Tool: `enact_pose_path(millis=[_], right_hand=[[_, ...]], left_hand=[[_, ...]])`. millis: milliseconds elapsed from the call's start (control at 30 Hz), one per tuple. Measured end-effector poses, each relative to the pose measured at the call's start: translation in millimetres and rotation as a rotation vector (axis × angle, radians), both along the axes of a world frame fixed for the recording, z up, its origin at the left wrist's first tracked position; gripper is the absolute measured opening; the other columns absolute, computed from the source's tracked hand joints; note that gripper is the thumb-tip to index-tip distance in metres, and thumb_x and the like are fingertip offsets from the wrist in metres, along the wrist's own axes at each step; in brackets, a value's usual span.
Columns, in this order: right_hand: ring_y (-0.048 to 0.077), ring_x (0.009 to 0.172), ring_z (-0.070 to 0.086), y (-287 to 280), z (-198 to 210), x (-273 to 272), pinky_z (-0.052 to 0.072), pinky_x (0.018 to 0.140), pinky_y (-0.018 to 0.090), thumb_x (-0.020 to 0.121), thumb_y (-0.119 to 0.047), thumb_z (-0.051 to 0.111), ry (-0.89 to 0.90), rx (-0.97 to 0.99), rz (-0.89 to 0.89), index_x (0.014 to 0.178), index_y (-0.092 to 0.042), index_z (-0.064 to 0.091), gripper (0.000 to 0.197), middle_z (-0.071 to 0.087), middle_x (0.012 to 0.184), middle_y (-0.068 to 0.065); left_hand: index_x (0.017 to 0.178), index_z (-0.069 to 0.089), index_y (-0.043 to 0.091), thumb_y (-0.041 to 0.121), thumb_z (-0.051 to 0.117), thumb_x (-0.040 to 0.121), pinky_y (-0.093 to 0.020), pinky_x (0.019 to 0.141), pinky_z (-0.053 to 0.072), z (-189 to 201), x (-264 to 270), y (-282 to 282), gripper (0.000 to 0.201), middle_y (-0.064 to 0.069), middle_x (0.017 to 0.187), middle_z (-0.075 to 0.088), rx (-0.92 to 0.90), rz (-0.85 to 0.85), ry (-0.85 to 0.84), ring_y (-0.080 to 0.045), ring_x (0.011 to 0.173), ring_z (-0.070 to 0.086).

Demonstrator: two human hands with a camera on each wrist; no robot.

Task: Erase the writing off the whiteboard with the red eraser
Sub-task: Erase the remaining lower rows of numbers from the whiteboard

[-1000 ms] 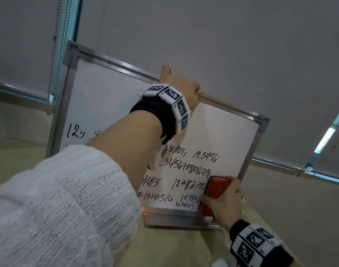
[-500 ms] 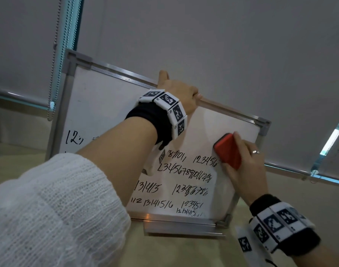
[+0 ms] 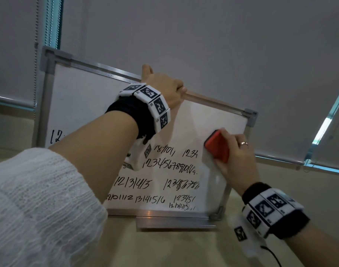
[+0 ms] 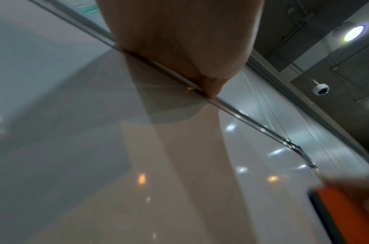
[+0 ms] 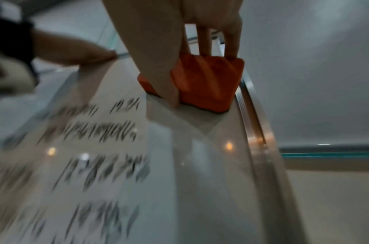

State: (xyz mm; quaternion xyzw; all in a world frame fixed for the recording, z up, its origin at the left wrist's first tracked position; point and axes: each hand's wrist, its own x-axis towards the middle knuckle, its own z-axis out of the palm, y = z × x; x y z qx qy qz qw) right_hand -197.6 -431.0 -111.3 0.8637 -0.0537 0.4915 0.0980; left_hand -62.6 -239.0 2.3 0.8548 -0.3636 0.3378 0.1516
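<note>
A silver-framed whiteboard (image 3: 87,105) stands tilted on a beige table, with rows of black handwritten numbers (image 3: 164,182) across its lower half. My left hand (image 3: 164,89) grips the board's top edge, fingers curled over the frame (image 4: 237,112). My right hand (image 3: 234,151) holds the red eraser (image 3: 218,146) flat against the board near its right edge, thumb on one side and fingers on the other (image 5: 206,82). A wiped strip runs down the board's right side below the eraser (image 5: 210,165). The left forearm hides the writing at centre left.
Grey roller blinds (image 3: 203,45) hang close behind the board, with a bead chain (image 3: 36,54) at the left. A metal pen tray (image 3: 174,221) juts out under the board's bottom edge. A white sleeve (image 3: 39,209) fills the lower left. A black cable (image 3: 272,256) trails from my right wrist.
My right hand carried the eraser from the board's bottom right corner up along the right side, then slightly left; the number endings at the right are wiped away. The left hand kept its grip.
</note>
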Motion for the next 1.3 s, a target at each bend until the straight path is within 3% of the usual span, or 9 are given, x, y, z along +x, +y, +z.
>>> enact_pose_path(millis=[233,500,667,767,833,1000,1100,1233,1300], right_hand=[[0.025,0.079,0.041,-3,-78,-15,0.049,0.051,0.039,0.032,-0.025,0.086,0.461,-0.563,-0.033,0.111,-0.024,0.048,0.089,0.048,0.097,0.007],[0.042,0.085,0.050,-5,16,5,0.047,0.071,0.048,0.062,-0.014,0.074,-0.065,0.058,-0.021,0.132,-0.011,0.038,0.079,0.049,0.102,0.024],[0.027,0.076,0.050,2,-68,-11,0.051,0.055,0.039,0.040,-0.027,0.087,0.342,-0.412,-0.034,0.119,-0.024,0.044,0.090,0.060,0.090,0.006],[0.024,0.076,0.050,-6,-65,-18,0.050,0.055,0.037,0.057,-0.025,0.072,0.386,-0.589,0.003,0.120,-0.024,0.045,0.069,0.063,0.092,0.004],[0.029,0.079,0.049,-4,-34,-9,0.051,0.058,0.039,0.067,-0.020,0.058,0.191,-0.418,0.010,0.125,-0.020,0.041,0.061,0.063,0.097,0.011],[0.041,0.087,0.052,2,19,9,0.049,0.075,0.048,0.067,-0.021,0.067,-0.099,0.071,0.075,0.134,-0.009,0.040,0.073,0.051,0.105,0.020],[0.032,0.083,0.049,7,-18,5,0.051,0.068,0.044,0.070,-0.036,0.059,0.001,-0.164,0.099,0.129,-0.016,0.040,0.065,0.054,0.104,0.013],[0.022,0.076,0.048,2,-70,-11,0.049,0.055,0.036,0.050,-0.029,0.081,0.430,-0.640,0.064,0.124,-0.022,0.043,0.084,0.062,0.097,0.002],[0.022,0.074,0.051,0,-55,-9,0.048,0.054,0.035,0.051,-0.033,0.081,0.366,-0.644,0.064,0.125,-0.022,0.042,0.083,0.064,0.096,0.003]], left_hand=[[0.082,0.046,0.023,0.036,0.019,0.098,-0.041,0.100,0.020,0,0,0,0.034,0.006,0.062,0.044,0.001,0.003,-0.004,-0.022,0.078,0.046],[0.084,0.047,0.025,0.036,0.019,0.099,-0.041,0.099,0.020,1,0,-1,0.034,0.007,0.060,0.042,0.008,-0.005,0.019,-0.022,0.079,0.047],[0.084,0.046,0.025,0.036,0.017,0.098,-0.041,0.099,0.020,1,2,-2,0.034,0.001,0.079,0.061,0.003,0.002,0.008,-0.024,0.083,0.052],[0.084,0.047,0.025,0.037,0.017,0.098,-0.042,0.097,0.021,0,1,-2,0.035,-0.001,0.089,0.067,0.006,-0.014,-0.015,-0.024,0.091,0.058],[0.087,0.051,0.024,0.037,0.017,0.098,-0.042,0.098,0.020,0,1,-2,0.038,0.000,0.086,0.066,0.013,-0.012,-0.020,-0.024,0.089,0.059],[0.086,0.049,0.023,0.037,0.017,0.098,-0.042,0.097,0.021,2,-1,-2,0.037,0.001,0.081,0.061,0.035,0.004,-0.019,-0.023,0.086,0.056],[0.085,0.048,0.025,0.037,0.018,0.098,-0.042,0.098,0.020,2,-1,-2,0.035,0.001,0.081,0.060,0.022,0.012,-0.017,-0.023,0.085,0.054],[0.083,0.045,0.026,0.037,0.018,0.098,-0.042,0.098,0.021,1,-2,-2,0.032,0.003,0.074,0.054,0.016,0.008,-0.007,-0.023,0.082,0.051],[0.083,0.045,0.026,0.037,0.018,0.098,-0.042,0.098,0.021,1,-3,-1,0.033,0.003,0.078,0.056,0.016,0.011,-0.011,-0.022,0.081,0.050]])
